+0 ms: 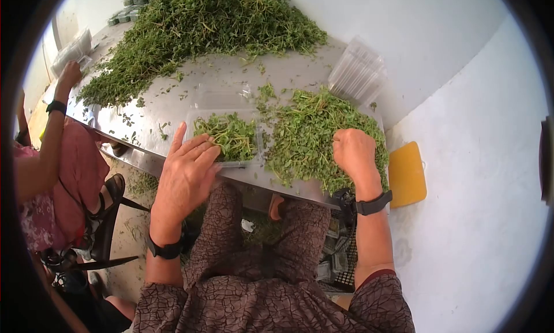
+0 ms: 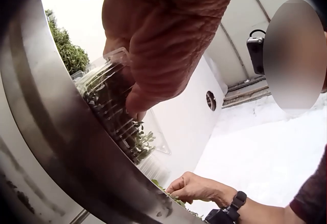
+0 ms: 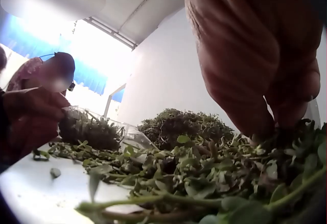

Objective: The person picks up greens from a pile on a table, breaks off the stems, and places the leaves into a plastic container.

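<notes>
My left hand point(image 1: 193, 163) rests over the left front of a clear plastic clamshell box point(image 1: 258, 142), its fingers extended at the leafy green sprigs point(image 1: 234, 134) inside. In the left wrist view the thumb point(image 2: 140, 100) lies at the box's ribbed side. The box's lid point(image 1: 222, 96) stands open toward the back. My right hand point(image 1: 355, 151) has curled fingers pointing down into a loose pile of leafy sprigs point(image 1: 306, 131) right of the box. In the right wrist view its fingertips pinch among the leaves point(image 3: 225, 170), which partly hide them.
A large heap of greens point(image 1: 231, 21) covers the back of the metal table point(image 1: 213, 73). Stacked empty clear boxes point(image 1: 358, 73) stand at the back right, near the wall. A yellow board point(image 1: 407, 174) leans there too. Another person's arm point(image 1: 57, 102) is at the left.
</notes>
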